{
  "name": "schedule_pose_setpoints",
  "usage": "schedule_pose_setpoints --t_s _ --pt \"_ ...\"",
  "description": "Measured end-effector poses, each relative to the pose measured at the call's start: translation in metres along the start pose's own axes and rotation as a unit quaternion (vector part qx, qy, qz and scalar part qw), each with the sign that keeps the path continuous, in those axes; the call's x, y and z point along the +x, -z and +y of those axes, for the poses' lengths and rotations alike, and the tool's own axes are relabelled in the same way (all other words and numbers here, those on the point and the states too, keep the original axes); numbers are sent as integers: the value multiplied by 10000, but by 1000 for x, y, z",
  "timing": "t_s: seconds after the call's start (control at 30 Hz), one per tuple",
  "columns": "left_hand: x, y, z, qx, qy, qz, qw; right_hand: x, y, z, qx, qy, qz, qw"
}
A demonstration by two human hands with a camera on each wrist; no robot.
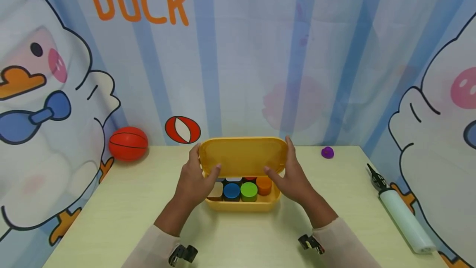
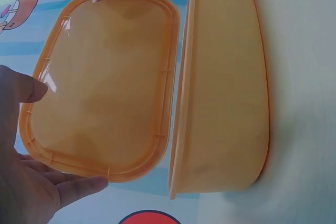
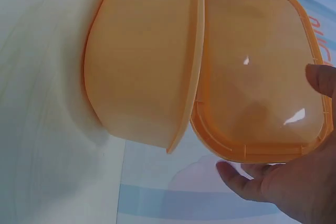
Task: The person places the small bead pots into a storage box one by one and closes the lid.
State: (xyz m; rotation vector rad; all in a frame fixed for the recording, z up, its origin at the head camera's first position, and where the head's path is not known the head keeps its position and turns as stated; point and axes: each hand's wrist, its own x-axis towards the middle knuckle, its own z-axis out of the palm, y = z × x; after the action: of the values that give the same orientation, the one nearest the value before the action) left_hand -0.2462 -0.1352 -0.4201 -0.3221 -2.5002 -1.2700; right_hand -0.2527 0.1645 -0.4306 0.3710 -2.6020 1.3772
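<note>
A yellow plastic lid (image 1: 243, 156) is tilted above a yellow box (image 1: 241, 206), with its underside facing me. My left hand (image 1: 195, 179) grips the lid's left end, thumb on the near side. At the other end my right hand (image 1: 295, 177) grips it the same way. Inside the box stand several small paint jars, among them a blue-capped jar (image 1: 232, 191), a green-capped jar (image 1: 249, 191) and an orange-capped jar (image 1: 264, 185). The lid hides the back of the box. Both wrist views show the lid (image 2: 105, 87) apart from the box's rim (image 3: 197, 61) on the visible side.
A red ball (image 1: 128, 144) sits at the table's back left. Toward the back right lies a small purple object (image 1: 327, 152). Along the right edge is a pale green roll (image 1: 405, 220) with a black-tipped tool (image 1: 377, 178) at its far end. A printed curtain (image 1: 241, 53) hangs behind the table.
</note>
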Motion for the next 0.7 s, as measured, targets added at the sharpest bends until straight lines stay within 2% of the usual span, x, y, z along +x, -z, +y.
schedule_pose_setpoints --t_s 0.27,0.5,0.7 --pt "-3 -1 -1 -523 66 -117 9985 -2 -1 -3 6 -138 -16 9999" --pt "-4 -2 0 -810 -108 -28 9966 -2 -4 -2 1055 219 208 9940" --pt "-6 -3 -4 -884 -67 -63 9960 -3 -5 -2 1213 103 451 9915"
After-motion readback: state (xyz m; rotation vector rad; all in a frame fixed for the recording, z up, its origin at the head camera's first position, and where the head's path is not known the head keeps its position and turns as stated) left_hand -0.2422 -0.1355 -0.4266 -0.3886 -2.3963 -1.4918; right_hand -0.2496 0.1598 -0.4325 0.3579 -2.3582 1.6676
